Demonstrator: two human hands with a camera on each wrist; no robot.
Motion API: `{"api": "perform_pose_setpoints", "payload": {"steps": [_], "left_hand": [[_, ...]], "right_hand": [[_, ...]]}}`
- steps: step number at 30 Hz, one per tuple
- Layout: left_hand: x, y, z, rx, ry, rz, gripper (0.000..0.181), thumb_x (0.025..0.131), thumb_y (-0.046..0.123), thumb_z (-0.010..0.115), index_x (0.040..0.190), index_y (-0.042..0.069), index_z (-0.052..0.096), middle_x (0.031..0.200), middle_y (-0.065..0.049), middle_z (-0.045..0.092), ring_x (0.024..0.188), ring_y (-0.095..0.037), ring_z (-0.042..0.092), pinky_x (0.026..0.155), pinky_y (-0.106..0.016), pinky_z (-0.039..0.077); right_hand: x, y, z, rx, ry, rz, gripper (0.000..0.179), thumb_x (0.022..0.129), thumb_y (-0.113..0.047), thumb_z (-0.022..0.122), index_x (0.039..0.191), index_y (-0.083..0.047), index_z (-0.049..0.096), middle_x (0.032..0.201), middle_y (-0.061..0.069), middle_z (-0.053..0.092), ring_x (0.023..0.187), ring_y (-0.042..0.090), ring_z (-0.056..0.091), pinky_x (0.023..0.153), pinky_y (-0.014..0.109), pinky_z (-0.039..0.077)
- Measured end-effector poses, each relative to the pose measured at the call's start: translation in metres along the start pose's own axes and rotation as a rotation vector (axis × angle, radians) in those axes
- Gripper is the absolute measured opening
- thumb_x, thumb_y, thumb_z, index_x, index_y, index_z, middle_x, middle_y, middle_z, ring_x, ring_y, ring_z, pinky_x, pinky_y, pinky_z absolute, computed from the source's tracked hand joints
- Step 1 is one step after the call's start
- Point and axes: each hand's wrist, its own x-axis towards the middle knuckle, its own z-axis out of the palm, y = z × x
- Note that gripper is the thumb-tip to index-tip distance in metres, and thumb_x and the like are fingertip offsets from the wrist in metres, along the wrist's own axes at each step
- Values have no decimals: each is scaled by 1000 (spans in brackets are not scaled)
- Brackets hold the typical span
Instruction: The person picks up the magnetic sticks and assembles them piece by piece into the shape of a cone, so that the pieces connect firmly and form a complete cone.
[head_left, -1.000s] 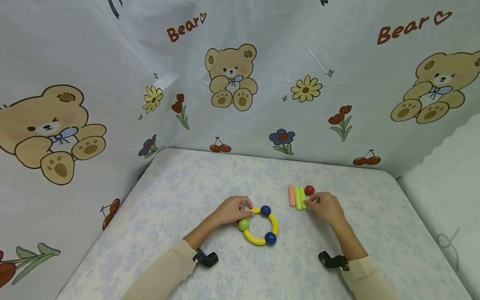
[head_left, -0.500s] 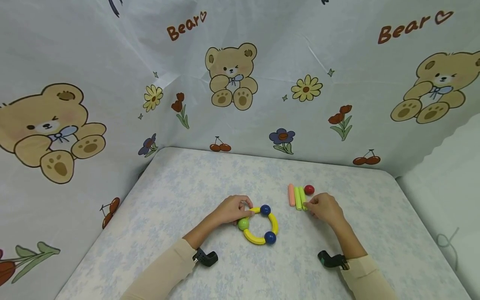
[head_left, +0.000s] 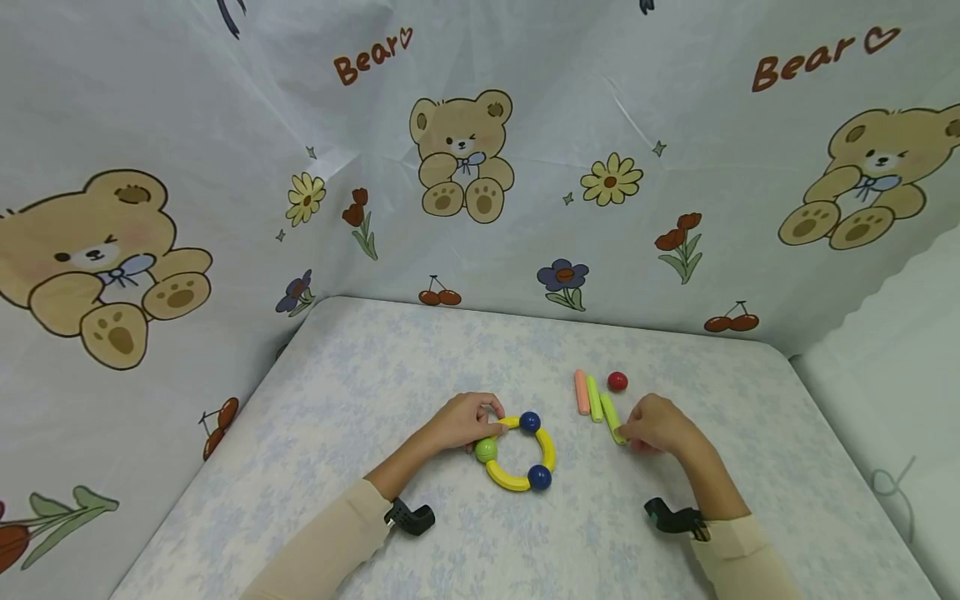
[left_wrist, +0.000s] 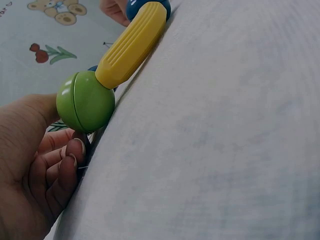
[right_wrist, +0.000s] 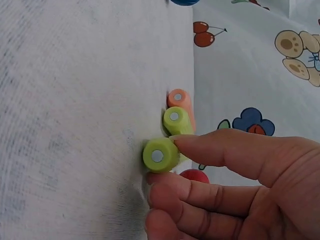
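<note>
A ring of curved yellow rods, two dark blue balls and a green ball lies on the table. My left hand grips its left side, with the thumb by the green ball in the left wrist view. To the right, my right hand pinches the near end of a lime-green rod between thumb and finger. In the right wrist view that lime-green rod shows a round silvery disc in its end. Its far end lies near a second lime-green rod.
A salmon-pink rod lies left of the second green rod, and a red ball sits behind the right hand. A patterned bear curtain rises at the table's back edge. Each wrist wears a black camera.
My right hand has drawn the near green rod toward me and slightly right, so it now slants away from its neighbour. The left hand and the ring have stayed put.
</note>
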Motion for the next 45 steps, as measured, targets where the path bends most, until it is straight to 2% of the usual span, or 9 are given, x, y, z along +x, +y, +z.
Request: {"api": "perform_pose_setpoints", "payload": {"steps": [5, 11, 16, 22, 35, 45], "left_hand": [[0, -1, 0, -9, -3, -3, 15, 92, 32, 77, 101, 24, 68, 53, 1, 57, 36, -14, 51, 38, -27, 46], [0, 0, 0, -18, -3, -14, 15, 92, 32, 77, 100, 24, 68, 53, 1, 57, 36, -14, 50, 38, -26, 45], [0, 1, -1, -14, -4, -11, 15, 92, 32, 77, 100, 23, 68, 53, 1, 57, 36, -13, 50, 38, -26, 45], [-1, 2, -1, -11, -6, -11, 15, 92, 32, 77, 101, 23, 68, 53, 1, 56, 36, -13, 50, 37, -26, 45], [1, -2, 0, 2, -4, -16, 15, 92, 33, 77, 101, 25, 68, 54, 2, 58, 36, -13, 49, 38, -26, 45], [-1, -2, -1, -10, -3, -9, 16, 92, 35, 76, 102, 26, 67, 54, 1, 56, 36, -14, 49, 39, -27, 44]], "right_hand": [[-4, 1, -2, -16, -46, -11, 28, 91, -26, 75, 76, -3, 70, 65, 7, 62, 60, 20, 57, 56, 32, 52], [0, 2, 4, 5, 6, -33, 31, 92, -34, 75, 82, -6, 66, 65, 6, 61, 57, 18, 54, 51, 29, 47], [4, 3, 9, 12, 46, -28, 30, 90, -31, 78, 82, -6, 65, 66, 6, 59, 56, 17, 52, 49, 28, 43], [5, 4, 9, 20, 41, -49, 28, 90, -27, 77, 77, -6, 66, 64, 5, 59, 55, 16, 51, 49, 28, 43], [1, 2, -6, 81, 56, -116, 24, 96, -22, 71, 80, -4, 67, 67, 7, 64, 59, 20, 58, 58, 32, 42], [-2, -17, -1, 159, 95, -222, 29, 94, -23, 74, 104, 3, 66, 82, 7, 71, 66, 25, 65, 61, 34, 47]]}}
